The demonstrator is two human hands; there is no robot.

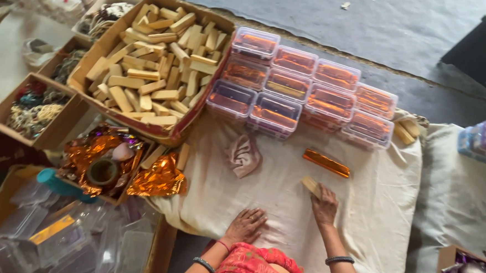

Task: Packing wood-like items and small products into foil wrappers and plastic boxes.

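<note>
A: Nearest the camera, what are the person's hands doing?

B: The left hand (245,225) lies flat on the cream cloth (372,204), fingers spread, its grip open and holding nothing. The right hand (325,204) sits a little farther and to the right, its grip closed on the near end of a small wooden block (310,185), which rests on the cloth.

A: How does that block look likely to handle?

B: It looks light, stiff and dry, a plain pale stick with flat faces. It probably will not slip or bend. A pinch across its two long sides, near the middle, looks the surest hold.

A: And just beyond it?

B: A block wrapped in orange foil (326,163) lies on the cloth, apart from the hand. The foil seems thin and slick and would likely crease or tear under a hard squeeze. Left of it lies a crumpled rag (243,155).

A: Farther off?

B: Clear lidded plastic boxes (306,93) stand in rows at the cloth's far edge, with orange foil showing inside them. To the far left a big cardboard box (191,120) holds a heap of bare wooden blocks (152,65). Near left, loose foil sheets (157,179) and a tape roll (103,171) lie in a smaller box, and empty clear containers (82,239) fill a carton beside the person.
</note>
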